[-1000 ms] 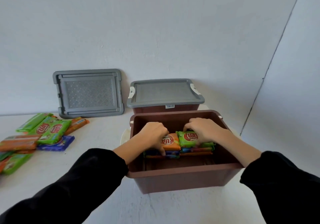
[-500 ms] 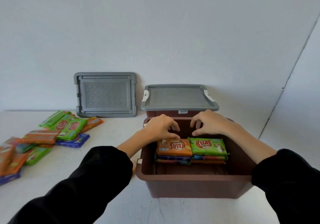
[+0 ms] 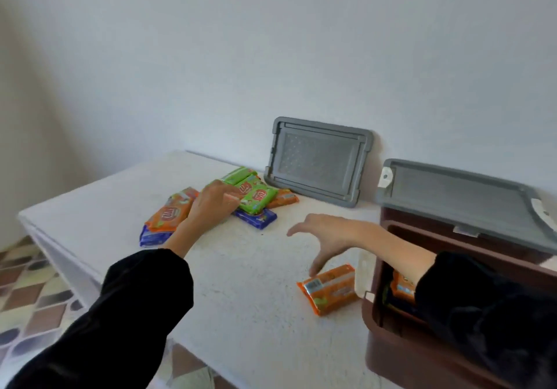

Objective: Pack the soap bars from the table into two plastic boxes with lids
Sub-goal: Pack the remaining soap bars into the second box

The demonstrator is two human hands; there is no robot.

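A pile of wrapped soap bars (image 3: 256, 200), green, orange and blue, lies at the table's far left. My left hand (image 3: 215, 204) rests on that pile with its fingers curled over the green bars; whether it grips one I cannot tell. My right hand (image 3: 327, 232) hovers open, fingers spread, above a single orange soap bar (image 3: 330, 287) lying beside the open brown box (image 3: 388, 355). Inside this box a few packed bars (image 3: 402, 289) show, partly hidden by my right sleeve. A second brown box with a grey lid (image 3: 458, 189) on it stands behind.
A loose grey lid (image 3: 318, 161) leans against the white wall behind the pile. The white table (image 3: 241, 283) ends at its left and near edges, with patterned floor tiles (image 3: 33, 295) below.
Both hands left the open box and swung left. The left hand now lies on the soap pile; the right hangs over a single orange bar. The view turned left.
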